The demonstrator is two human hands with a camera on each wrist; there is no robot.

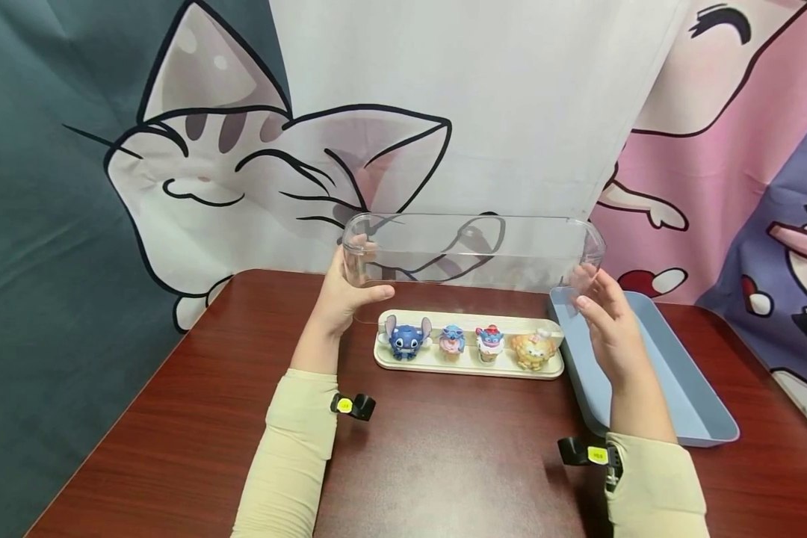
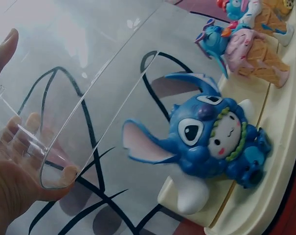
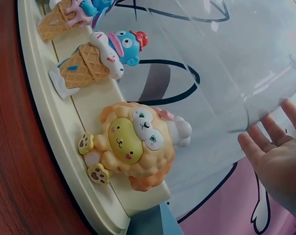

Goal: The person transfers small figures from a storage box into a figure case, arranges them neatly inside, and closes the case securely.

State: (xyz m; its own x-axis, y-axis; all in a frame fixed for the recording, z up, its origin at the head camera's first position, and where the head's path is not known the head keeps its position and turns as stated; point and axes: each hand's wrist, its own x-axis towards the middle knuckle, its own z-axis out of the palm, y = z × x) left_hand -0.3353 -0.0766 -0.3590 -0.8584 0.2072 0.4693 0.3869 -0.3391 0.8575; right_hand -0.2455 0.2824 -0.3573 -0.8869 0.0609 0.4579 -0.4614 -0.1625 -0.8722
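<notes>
A long clear plastic cover [image 1: 471,233] is held in the air between both hands, above and behind a cream tray [image 1: 467,370]. My left hand [image 1: 339,299] grips its left end, fingers [image 2: 33,139] seen behind the clear wall in the left wrist view. At the other end my right hand [image 1: 615,336] holds it, fingertips [image 3: 255,139] against the edge. Along the tray stand a blue big-eared figurine [image 1: 406,338], two ice-cream-cone figurines, one pink-topped [image 1: 452,341] and one white-topped with a red hat [image 1: 489,345], and a fluffy yellow animal figurine [image 1: 533,350].
A blue-grey rectangular bin [image 1: 672,373] stands right of the tray, partly behind my right forearm. Beneath everything is a dark reddish wood table [image 1: 444,456]. A cartoon-printed curtain [image 1: 511,97] hangs behind the table's far edge.
</notes>
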